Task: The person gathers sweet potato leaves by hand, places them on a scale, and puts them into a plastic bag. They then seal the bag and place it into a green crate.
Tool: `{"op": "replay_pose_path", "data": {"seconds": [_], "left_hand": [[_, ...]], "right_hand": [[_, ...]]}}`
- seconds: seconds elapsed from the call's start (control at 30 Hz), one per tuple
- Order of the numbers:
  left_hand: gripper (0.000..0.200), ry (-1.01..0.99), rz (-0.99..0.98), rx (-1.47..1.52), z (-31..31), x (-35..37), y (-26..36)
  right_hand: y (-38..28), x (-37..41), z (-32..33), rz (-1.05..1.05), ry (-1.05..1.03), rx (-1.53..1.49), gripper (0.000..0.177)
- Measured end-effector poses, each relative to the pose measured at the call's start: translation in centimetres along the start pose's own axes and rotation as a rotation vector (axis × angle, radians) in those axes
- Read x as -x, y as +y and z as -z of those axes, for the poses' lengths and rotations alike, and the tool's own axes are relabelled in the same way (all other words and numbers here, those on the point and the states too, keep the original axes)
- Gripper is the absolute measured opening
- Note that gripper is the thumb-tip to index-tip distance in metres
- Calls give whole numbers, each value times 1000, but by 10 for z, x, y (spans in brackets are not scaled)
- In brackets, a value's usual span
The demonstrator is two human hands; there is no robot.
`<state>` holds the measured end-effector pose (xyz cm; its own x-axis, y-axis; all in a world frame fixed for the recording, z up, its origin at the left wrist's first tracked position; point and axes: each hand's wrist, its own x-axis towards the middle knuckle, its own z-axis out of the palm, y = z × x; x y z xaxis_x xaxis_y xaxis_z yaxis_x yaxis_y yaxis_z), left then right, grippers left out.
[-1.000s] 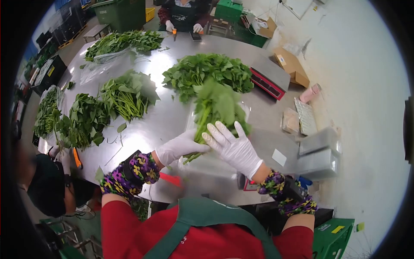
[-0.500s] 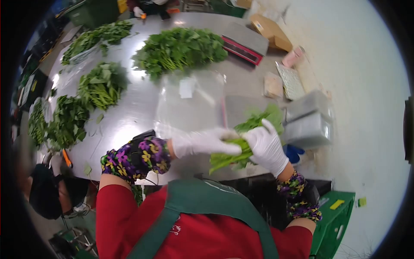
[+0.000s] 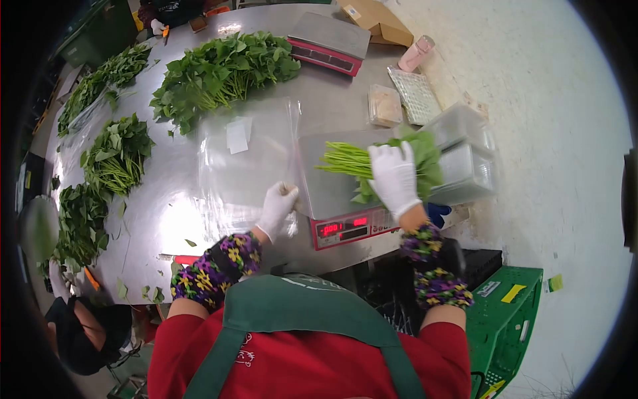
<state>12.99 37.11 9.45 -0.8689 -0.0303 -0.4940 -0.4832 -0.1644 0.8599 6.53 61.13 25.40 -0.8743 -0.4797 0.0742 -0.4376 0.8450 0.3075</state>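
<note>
My right hand [image 3: 393, 178], in a white glove, is closed around a bunch of leafy greens [image 3: 349, 158]. The stems point left and the leaves spread to the right, over the plate of a red-fronted digital scale [image 3: 325, 189]. Red digits glow on its display. My left hand [image 3: 278, 207], also gloved, has its fingers curled together at the lower right edge of a stack of clear plastic bags [image 3: 256, 166]. Whether it pinches a bag's edge I cannot make out. On the bags lies a white paper slip [image 3: 238, 135].
A large heap of greens [image 3: 226, 73] lies beyond the bags, with more bunches [image 3: 116, 156] at left. A second scale [image 3: 329, 43], a cardboard box [image 3: 377, 23], a pink bottle [image 3: 417, 53] and clear plastic containers [image 3: 462, 173] stand at right. Other people's gloved hands [image 3: 60, 279] are at the table's edge.
My right hand has carried the greens over the scale, their stems now level to the left. My left hand has let go of the stems and moved to the bags. The view has shifted.
</note>
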Motion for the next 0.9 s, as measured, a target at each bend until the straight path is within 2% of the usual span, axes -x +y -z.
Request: {"op": "replay_pose_path", "data": {"seconds": [0.07, 0.1, 0.2, 0.27, 0.33, 0.37, 0.5, 0.53, 0.6, 0.63, 0.73, 0.8, 0.9], "left_hand": [[14, 42, 45, 39, -14, 19, -6], [14, 82, 80, 78, -17, 25, -9], [13, 78, 127, 100, -15, 29, -18], [13, 75, 145, 119, -15, 32, -20], [13, 89, 139, 141, -14, 30, -15], [12, 67, 177, 154, -20, 34, -11], [20, -35, 235, 128, -14, 33, -12], [20, 5, 219, 131, -8, 33, -14], [26, 73, -15, 100, 6, 28, -21], [30, 172, -115, -5, 19, 19, -17], [27, 221, -95, 115, 79, 0, 23], [23, 382, -219, 20, 127, -47, 19], [26, 759, -342, -283, 201, -111, 33]], "right_hand": [[-19, -11, -64, 17, -30, -126, 57], [-30, -20, -73, 36, -20, -68, 54], [-28, -25, -80, 71, -18, -62, 48], [-27, -23, -69, 61, -85, -96, 51], [-28, -21, -66, 36, -78, -305, 64], [-25, -18, -70, 56, -98, -292, 74], [-16, -26, -77, 94, -147, -307, 89], [-15, -25, -74, 107, -169, -311, 96], [-17, -22, -78, 146, -158, -303, 108], [-19, -18, -79, 147, -165, -284, 111], [-19, -19, -81, 160, -185, -257, 116], [-15, -21, -80, 163, -194, -250, 118], [-8, -28, -64, 164, -242, -395, 118]]}}
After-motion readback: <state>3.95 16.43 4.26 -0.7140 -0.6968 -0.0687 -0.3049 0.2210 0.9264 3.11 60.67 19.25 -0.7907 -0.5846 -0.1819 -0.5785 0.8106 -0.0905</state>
